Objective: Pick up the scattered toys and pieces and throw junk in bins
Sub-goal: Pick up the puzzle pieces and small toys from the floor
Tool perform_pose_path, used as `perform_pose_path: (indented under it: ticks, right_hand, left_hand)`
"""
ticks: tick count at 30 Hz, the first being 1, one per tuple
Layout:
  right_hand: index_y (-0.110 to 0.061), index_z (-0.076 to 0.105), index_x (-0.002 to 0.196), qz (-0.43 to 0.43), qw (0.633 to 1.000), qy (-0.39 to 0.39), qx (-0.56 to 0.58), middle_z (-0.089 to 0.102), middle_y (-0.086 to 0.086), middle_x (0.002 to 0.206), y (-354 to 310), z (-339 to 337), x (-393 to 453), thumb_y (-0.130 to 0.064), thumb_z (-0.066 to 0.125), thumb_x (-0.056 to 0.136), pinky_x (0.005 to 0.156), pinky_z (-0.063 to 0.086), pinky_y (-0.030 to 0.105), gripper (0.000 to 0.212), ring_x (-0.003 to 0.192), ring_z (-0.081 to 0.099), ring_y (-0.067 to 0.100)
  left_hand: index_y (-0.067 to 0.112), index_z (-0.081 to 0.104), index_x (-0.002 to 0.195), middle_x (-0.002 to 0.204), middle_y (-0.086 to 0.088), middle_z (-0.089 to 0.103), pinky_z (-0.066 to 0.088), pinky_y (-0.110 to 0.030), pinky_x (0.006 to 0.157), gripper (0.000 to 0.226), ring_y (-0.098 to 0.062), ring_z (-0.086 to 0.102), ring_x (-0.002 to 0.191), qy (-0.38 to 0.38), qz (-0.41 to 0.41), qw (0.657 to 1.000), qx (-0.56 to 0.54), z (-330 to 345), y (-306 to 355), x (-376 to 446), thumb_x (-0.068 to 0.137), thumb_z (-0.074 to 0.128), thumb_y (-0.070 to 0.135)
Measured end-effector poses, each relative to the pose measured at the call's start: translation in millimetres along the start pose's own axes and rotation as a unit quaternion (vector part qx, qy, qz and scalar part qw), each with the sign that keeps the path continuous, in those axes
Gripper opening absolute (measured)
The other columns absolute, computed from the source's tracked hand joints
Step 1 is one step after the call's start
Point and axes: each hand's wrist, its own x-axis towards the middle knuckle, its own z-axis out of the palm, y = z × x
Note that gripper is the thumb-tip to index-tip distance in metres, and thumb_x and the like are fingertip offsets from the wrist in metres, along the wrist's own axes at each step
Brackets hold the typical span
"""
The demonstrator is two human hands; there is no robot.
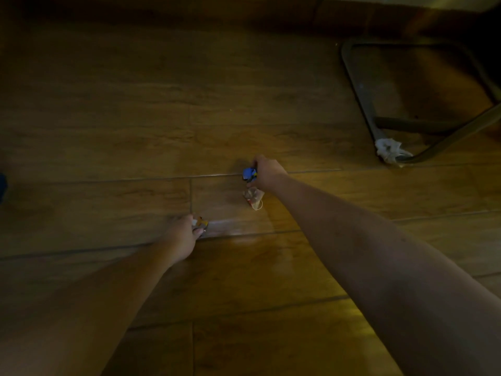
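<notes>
Both hands down on the wood-plank floor (108, 147), dim light. Right hand (267, 172) pinches a small blue toy piece (249, 174), hard and glossy-looking. Left hand (182, 236) has fingers curled on a small orange-white piece (201, 222) at its fingertips. Crumpled tan wrapper (253, 198) lies just below the right hand, untouched. Risk: tiny slick pieces slip from pinches; the wrapper gets missed in shadow. White crumpled tissue (389, 149) sits by a metal chair frame (357, 90), far right.
</notes>
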Motion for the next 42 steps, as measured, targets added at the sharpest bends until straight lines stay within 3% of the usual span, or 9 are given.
perform_pose_path:
  ticks: [9, 13, 16, 20, 22, 26, 29, 33, 42]
  right_hand:
    - [-0.013, 0.051, 0.114, -0.007, 0.999, 0.028, 0.016, 0.055, 0.011, 0.119, 4.7, 3.0, -0.4, -0.025, 0.083, 0.073, 0.074, 0.040, 0.031, 0.053, 0.106, 0.056, 0.026]
    - [-0.018, 0.048, 0.094, -0.030, 0.998, 0.038, 0.038, 0.058, 0.003, 0.098, 5.4, 0.9, -8.4, -0.024, 0.079, 0.077, 0.065, 0.040, 0.028, 0.036, 0.091, 0.056, 0.020]
    - [-0.018, 0.049, 0.090, -0.036, 0.994, 0.053, 0.084, 0.053, -0.004, 0.081, 9.7, -2.1, -16.2, -0.026, 0.076, 0.080, 0.055, 0.038, 0.025, 0.030, 0.079, 0.054, 0.015]
    - [-0.018, 0.054, 0.102, 0.005, 0.967, 0.123, 0.222, 0.060, 0.000, 0.096, 21.6, -13.1, -25.8, -0.034, 0.079, 0.076, 0.061, 0.045, 0.025, 0.039, 0.083, 0.057, 0.014]
    - [-0.017, 0.054, 0.119, 0.010, 0.954, 0.096, 0.285, 0.063, 0.004, 0.106, 26.1, -16.7, -34.7, -0.035, 0.081, 0.073, 0.076, 0.054, 0.032, 0.056, 0.092, 0.062, 0.016]
    - [-0.020, 0.039, 0.145, -0.006, 0.991, -0.018, 0.131, 0.064, 0.010, 0.116, 15.5, 2.0, -57.3, -0.038, 0.082, 0.072, 0.088, 0.052, 0.035, 0.086, 0.105, 0.062, 0.023]
    - [-0.015, 0.054, 0.134, 0.016, 1.000, -0.013, 0.020, 0.064, 0.009, 0.122, 3.8, 15.3, -64.5, -0.038, 0.077, 0.077, 0.088, 0.051, 0.033, 0.065, 0.111, 0.060, 0.023]
    - [-0.011, 0.065, 0.112, 0.067, 0.998, 0.003, 0.007, 0.068, 0.008, 0.107, -1.1, 22.5, -69.4, -0.032, 0.073, 0.082, 0.074, 0.055, 0.031, 0.037, 0.098, 0.064, 0.021]
    - [-0.013, 0.064, 0.120, 0.074, 0.985, 0.094, 0.123, 0.068, 0.008, 0.111, 15.8, 7.8, -108.1, -0.033, 0.068, 0.087, 0.072, 0.043, 0.025, 0.038, 0.102, 0.063, 0.023]
  left_hand:
    - [0.003, 0.038, 0.141, 0.141, -0.020, 0.042, 0.037, -0.040, 0.100, 0.050, -0.034, 0.044, 0.125, 0.001, 0.009, 1.000, 0.014, -1.4, 1.3, 0.2, 0.099, 0.047, 0.031]
    - [0.005, 0.030, 0.147, 0.149, -0.018, 0.034, 0.034, -0.041, 0.108, 0.055, -0.033, 0.036, 0.134, -0.005, 0.004, 1.000, 0.023, -2.0, 2.2, -0.8, 0.100, 0.045, 0.032]
    - [0.004, 0.034, 0.143, 0.144, -0.018, 0.040, 0.035, -0.041, 0.104, 0.053, -0.034, 0.039, 0.130, -0.001, 0.012, 0.999, 0.034, -2.7, 2.4, -0.1, 0.100, 0.045, 0.032]
    - [0.004, 0.035, 0.142, 0.142, -0.020, 0.040, 0.036, -0.042, 0.102, 0.052, -0.034, 0.041, 0.127, -0.010, 0.016, 0.999, 0.041, -3.9, 2.1, 0.0, 0.100, 0.045, 0.033]
    - [0.004, 0.034, 0.143, 0.144, -0.019, 0.038, 0.035, -0.043, 0.105, 0.053, -0.035, 0.038, 0.131, -0.011, 0.016, 0.999, 0.048, -3.9, 3.1, -1.1, 0.100, 0.044, 0.033]
    - [0.000, 0.035, 0.141, 0.145, -0.019, 0.038, 0.032, -0.037, 0.105, 0.052, -0.034, 0.034, 0.134, -0.007, 0.026, 0.996, 0.079, -6.3, 8.8, -3.9, 0.101, 0.043, 0.032]
    - [-0.001, 0.039, 0.136, 0.141, -0.021, 0.042, 0.033, -0.036, 0.102, 0.049, -0.034, 0.037, 0.131, -0.002, 0.034, 0.995, 0.092, -7.1, 7.7, -2.2, 0.101, 0.043, 0.032]
    - [-0.002, 0.039, 0.137, 0.141, -0.023, 0.041, 0.033, -0.036, 0.102, 0.048, -0.035, 0.036, 0.132, -0.002, 0.041, 0.996, 0.085, -5.3, 5.8, -1.8, 0.101, 0.044, 0.029]
    - [0.003, 0.047, 0.127, 0.133, -0.022, 0.048, 0.039, -0.037, 0.096, 0.042, -0.035, 0.044, 0.122, 0.002, 0.034, 0.996, 0.085, -1.7, 0.9, 6.1, 0.098, 0.047, 0.034]
